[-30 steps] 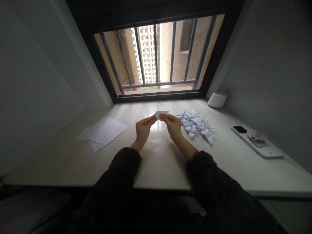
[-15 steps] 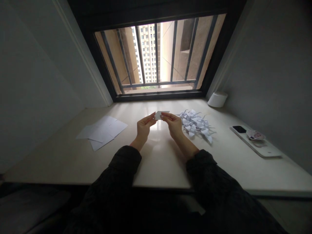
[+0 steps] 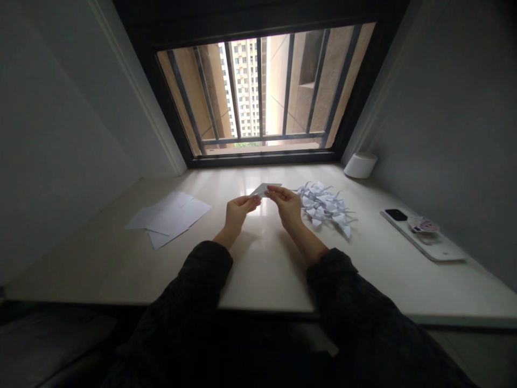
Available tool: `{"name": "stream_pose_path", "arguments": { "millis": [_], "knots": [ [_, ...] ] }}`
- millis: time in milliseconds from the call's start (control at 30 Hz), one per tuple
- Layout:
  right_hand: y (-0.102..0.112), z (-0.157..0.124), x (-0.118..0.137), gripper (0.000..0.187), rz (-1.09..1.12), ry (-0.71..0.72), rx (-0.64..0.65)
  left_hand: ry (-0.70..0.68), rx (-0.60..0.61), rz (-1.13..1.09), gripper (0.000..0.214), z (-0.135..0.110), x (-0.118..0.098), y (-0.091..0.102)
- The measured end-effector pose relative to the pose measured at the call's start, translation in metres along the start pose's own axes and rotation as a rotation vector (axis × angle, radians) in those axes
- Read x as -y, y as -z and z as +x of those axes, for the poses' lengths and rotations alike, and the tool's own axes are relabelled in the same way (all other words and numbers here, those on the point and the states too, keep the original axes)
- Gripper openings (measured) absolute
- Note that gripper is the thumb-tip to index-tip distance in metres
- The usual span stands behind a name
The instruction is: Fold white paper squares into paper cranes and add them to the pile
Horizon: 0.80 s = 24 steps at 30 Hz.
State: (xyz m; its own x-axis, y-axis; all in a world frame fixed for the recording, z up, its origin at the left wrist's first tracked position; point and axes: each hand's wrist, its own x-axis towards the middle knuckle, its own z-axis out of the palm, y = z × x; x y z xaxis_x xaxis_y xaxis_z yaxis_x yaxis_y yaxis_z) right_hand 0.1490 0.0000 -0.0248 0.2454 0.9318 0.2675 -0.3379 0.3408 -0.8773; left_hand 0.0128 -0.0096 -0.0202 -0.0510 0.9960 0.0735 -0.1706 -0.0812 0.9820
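Both my hands hold a small folded piece of white paper (image 3: 262, 188) just above the cream table (image 3: 258, 269), in the middle of the view. My left hand (image 3: 238, 209) pinches its left end with curled fingers. My right hand (image 3: 287, 203) grips the right end, fingers closed over it. The paper lies almost flat and is partly hidden by my fingertips. Close to my right hand on the table lies a heap of folded white paper figures (image 3: 325, 207).
Several flat white sheets (image 3: 169, 218) lie to the left. A white phone (image 3: 424, 240) with a round sticker rests at the right. A white round container (image 3: 360, 164) stands in the back right corner. A barred window (image 3: 262, 91) rises behind the table.
The paper has tipped from a raised position to nearly flat, and my left hand has dropped slightly lower. The right hand has stayed about where it was.
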Motion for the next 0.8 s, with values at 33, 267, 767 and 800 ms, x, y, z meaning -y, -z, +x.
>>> {"name": "stream_pose_path", "arguments": {
  "millis": [33,267,767,800],
  "knots": [
    [-0.0001,-0.0001,0.0000,0.032,-0.001,-0.003,0.003,0.004,0.001,-0.003,0.038,0.0003,-0.0001,0.0002],
    [0.0010,0.0020,-0.0036,0.034,0.035,-0.026,0.024,0.047,0.016,-0.079,0.039,0.0039,0.0009,0.0016],
    [0.0033,0.0023,-0.0021,0.031,-0.030,-0.010,0.081,0.020,0.092,0.060,0.039,0.0028,-0.0008,0.0030],
    [0.0030,0.0022,-0.0022,0.031,-0.029,-0.008,0.082,0.019,0.090,0.053,0.039,0.0029,-0.0001,0.0028]
  ]
}}
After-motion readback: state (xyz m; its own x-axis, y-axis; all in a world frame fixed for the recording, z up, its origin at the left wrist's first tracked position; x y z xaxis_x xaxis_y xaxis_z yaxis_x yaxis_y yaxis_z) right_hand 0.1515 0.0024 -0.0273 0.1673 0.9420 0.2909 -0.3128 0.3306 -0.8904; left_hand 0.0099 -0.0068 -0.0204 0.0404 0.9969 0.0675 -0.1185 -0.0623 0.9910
